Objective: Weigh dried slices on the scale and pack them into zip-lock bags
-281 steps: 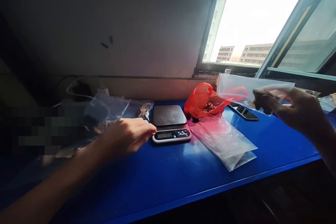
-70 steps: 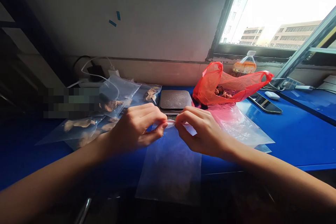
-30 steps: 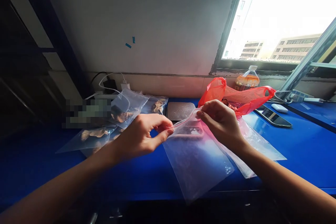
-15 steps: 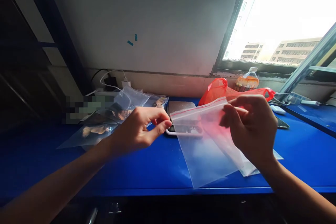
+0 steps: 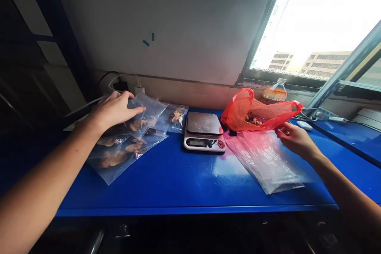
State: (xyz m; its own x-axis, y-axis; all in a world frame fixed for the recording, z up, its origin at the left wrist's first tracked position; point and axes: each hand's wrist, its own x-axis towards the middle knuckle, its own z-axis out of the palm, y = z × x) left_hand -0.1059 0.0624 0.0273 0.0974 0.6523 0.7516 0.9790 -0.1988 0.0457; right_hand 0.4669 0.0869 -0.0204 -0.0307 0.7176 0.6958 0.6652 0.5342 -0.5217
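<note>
My left hand (image 5: 114, 109) reaches over a pile of filled clear zip bags (image 5: 139, 125), its thumb and index finger spread apart. Brownish dried pieces show inside these bags, and the hand hides part of the pile. On the right, my right hand (image 5: 296, 139) has its fingers closed at the top corner of a clear zip bag (image 5: 268, 158), which lies over other flat bags. Just behind that hand, a red plastic bag (image 5: 238, 111) gapes, with dark brown dried pieces (image 5: 253, 120) inside. Between the hands sits a white kitchen scale (image 5: 204, 125) with a bare metal plate.
Everything lies on a blue table (image 5: 190, 182) against a wall. A bottle with an orange label (image 5: 275, 92) stands behind the red bag, below the window. White cables and a charger (image 5: 139, 90) are at the back left; a white mouse-like object (image 5: 304, 125) lies at right.
The zip bag held up between both hands is down on the right. My left hand has let go and moved left over the filled bags; my right hand has lowered, uncovering the scale.
</note>
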